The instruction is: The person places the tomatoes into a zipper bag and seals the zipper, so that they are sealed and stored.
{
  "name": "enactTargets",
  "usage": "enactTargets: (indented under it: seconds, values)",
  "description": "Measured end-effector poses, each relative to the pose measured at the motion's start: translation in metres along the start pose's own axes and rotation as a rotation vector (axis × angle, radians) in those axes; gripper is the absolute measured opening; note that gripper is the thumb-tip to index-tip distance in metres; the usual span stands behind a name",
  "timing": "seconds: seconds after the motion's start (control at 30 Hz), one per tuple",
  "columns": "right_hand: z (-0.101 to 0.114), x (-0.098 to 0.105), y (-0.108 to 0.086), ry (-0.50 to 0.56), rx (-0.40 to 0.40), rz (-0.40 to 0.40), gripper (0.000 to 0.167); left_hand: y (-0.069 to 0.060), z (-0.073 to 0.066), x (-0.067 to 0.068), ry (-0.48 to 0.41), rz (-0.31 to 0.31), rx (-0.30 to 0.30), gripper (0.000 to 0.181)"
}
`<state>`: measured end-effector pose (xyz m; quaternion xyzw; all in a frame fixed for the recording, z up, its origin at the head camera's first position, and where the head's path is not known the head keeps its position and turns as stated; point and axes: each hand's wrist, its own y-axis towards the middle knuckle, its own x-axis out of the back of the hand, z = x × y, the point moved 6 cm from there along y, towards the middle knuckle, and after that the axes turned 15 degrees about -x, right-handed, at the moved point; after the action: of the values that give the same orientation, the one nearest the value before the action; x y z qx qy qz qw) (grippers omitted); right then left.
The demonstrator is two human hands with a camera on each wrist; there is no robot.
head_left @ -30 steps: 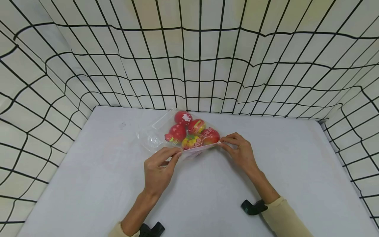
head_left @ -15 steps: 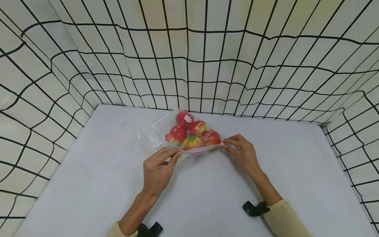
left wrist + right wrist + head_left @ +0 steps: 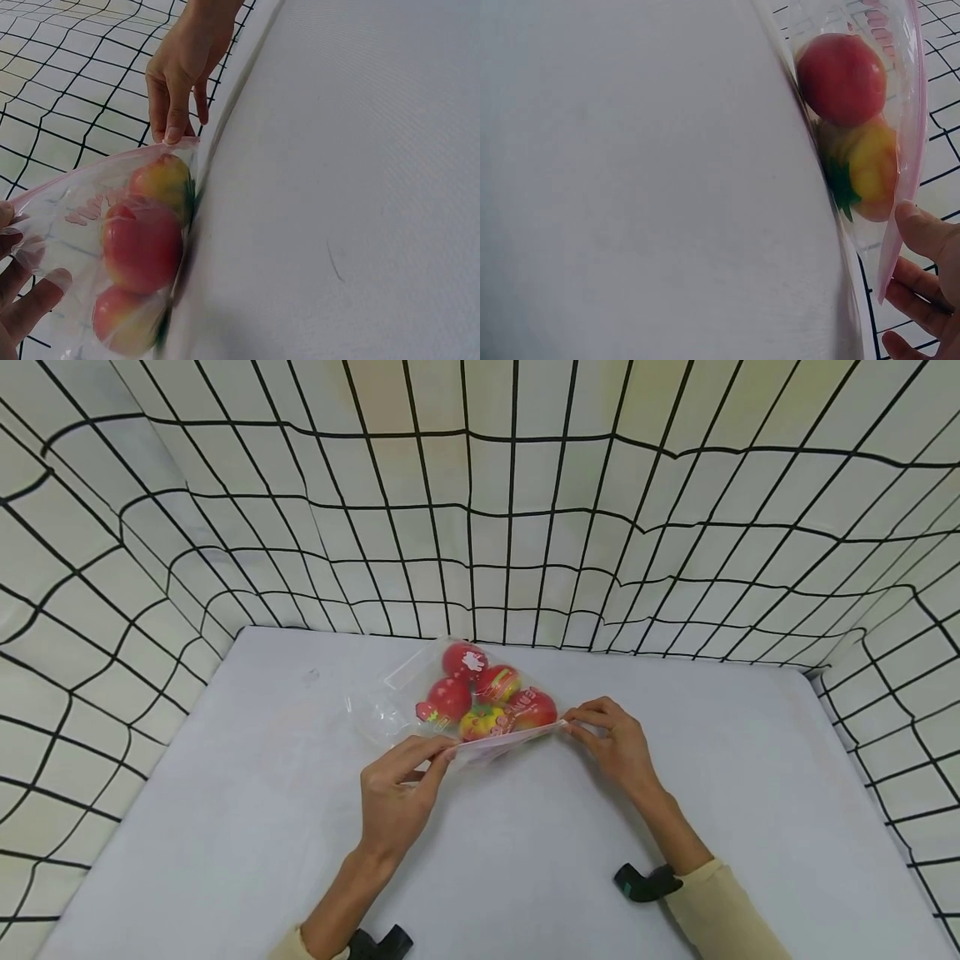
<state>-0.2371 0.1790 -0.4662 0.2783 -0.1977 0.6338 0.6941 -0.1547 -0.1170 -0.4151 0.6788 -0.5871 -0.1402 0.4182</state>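
A clear zip bag point(image 3: 510, 740) with a pink zip edge lies near the back of the table. Inside it are several round red and yellow fruits point(image 3: 487, 684), one of them with a green leafy top point(image 3: 843, 189) in the right wrist view. My left hand point(image 3: 399, 793) pinches the left part of the pink edge between thumb and fingers. At the edge's other end, my right hand point(image 3: 613, 745) pinches the corner. The edge is stretched between both hands, a little raised at the front of the fruits. Red printing point(image 3: 90, 208) shows on the plastic in the left wrist view.
The white table point(image 3: 525, 860) stretches in front and to both sides of the bag. Behind and beside it rise white walls with a black grid pattern point(image 3: 510, 510). Dark wrist-worn devices point(image 3: 647, 883) sit by both sleeves.
My hands have drawn very slightly apart along the pink edge, the right one shifting a little to the right. Both keep their pinch, and the fruits stay where they were in the bag.
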Motion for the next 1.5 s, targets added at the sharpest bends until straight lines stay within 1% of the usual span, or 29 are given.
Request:
enactTargets:
  seconds: [0.23,0.57,0.73,1.13,1.3,1.5]
  values:
    - [-0.001,0.000,0.003,-0.032,0.004,0.002,0.018,-0.001,0.000,0.000,0.002,-0.004,0.012,0.021]
    - [0.000,0.002,0.005,-0.089,0.009,-0.004,0.019,-0.002,-0.001,0.001,0.006,-0.011,0.011,0.019]
    - [-0.001,0.005,0.006,-0.080,0.006,-0.004,0.020,-0.003,-0.001,0.002,0.014,-0.017,0.012,0.020]
    - [-0.010,0.008,0.010,-0.015,-0.002,-0.006,0.018,-0.002,-0.001,0.001,0.000,-0.011,0.016,0.019]
    - [-0.010,0.008,0.012,-0.017,-0.023,0.005,0.017,-0.002,-0.001,0.001,-0.001,-0.010,0.013,0.021]
    - [-0.009,0.008,0.013,-0.044,-0.038,0.001,0.016,-0.003,0.000,0.001,0.004,-0.007,0.013,0.021]
